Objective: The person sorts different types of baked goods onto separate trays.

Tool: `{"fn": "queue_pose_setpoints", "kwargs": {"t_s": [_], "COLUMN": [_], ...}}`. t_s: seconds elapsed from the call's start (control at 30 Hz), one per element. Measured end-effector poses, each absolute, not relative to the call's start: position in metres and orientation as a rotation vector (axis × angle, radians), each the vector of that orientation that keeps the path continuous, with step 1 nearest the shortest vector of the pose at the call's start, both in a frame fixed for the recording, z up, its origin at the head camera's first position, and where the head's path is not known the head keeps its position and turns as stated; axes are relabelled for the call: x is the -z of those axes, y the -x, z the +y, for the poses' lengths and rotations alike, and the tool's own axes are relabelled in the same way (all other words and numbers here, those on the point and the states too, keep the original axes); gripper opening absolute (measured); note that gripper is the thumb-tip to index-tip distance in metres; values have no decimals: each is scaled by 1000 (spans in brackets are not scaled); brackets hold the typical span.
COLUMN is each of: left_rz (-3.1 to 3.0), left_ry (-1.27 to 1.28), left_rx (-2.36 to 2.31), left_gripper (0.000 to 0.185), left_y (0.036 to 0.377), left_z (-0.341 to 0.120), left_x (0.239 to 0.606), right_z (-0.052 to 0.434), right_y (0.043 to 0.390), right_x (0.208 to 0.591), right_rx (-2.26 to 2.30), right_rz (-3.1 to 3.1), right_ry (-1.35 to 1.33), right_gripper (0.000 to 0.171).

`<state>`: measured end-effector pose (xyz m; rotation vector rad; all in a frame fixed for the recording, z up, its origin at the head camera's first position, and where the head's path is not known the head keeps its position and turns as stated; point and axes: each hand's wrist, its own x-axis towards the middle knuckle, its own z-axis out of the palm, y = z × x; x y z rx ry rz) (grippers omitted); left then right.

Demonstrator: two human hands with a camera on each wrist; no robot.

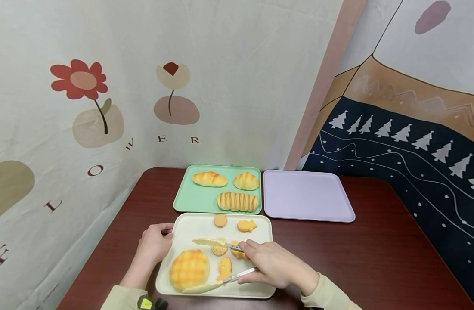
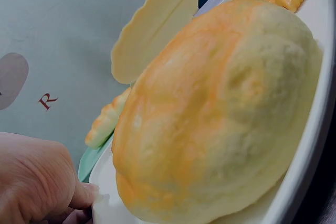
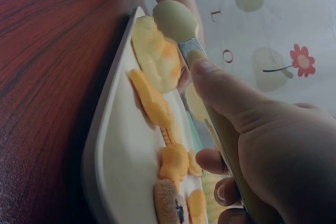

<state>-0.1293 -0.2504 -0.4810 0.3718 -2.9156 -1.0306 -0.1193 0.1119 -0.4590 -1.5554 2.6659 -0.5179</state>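
Observation:
My right hand point(image 1: 277, 262) grips a pair of tongs point(image 1: 240, 274) with metal arms and broad cream tips, which stand spread apart. The lower tip lies beside the front edge of a round golden bun point(image 1: 189, 269), and the upper one hangs over small biscuits. My left hand point(image 1: 155, 243) pinches the left rim of the white tray point(image 1: 260, 237). On this tray are the bun, a fish-shaped biscuit point(image 1: 224, 268), a dotted round biscuit point(image 1: 219, 248) and several other small pieces. A brown piece point(image 3: 167, 203) with a dark middle shows in the right wrist view.
Behind the white tray, a green tray point(image 1: 196, 200) holds a long roll point(image 1: 209, 179), a croissant point(image 1: 246, 181) and a ridged loaf point(image 1: 237, 201). A purple tray point(image 1: 306, 193) stands to its right. The dark red table point(image 1: 376, 249) meets a printed curtain at the back.

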Motion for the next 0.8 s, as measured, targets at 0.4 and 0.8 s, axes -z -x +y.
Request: {"fn": "queue_pose_setpoints", "kwargs": {"t_s": [0.4,0.8], "left_rz": [-2923,-2920], "left_ry": [-382,-367], "left_rx": [1037,1029], "left_gripper": [31,32], "left_y": [130,131], "left_z": [-250,-251], "left_x": [481,483], "right_z": [107,107], "right_y": [121,121], "right_x": [466,468], "right_rx": [384,353], "right_rz": [2714,2744], "right_ry": [1578,1640], "right_gripper": [65,55]}}
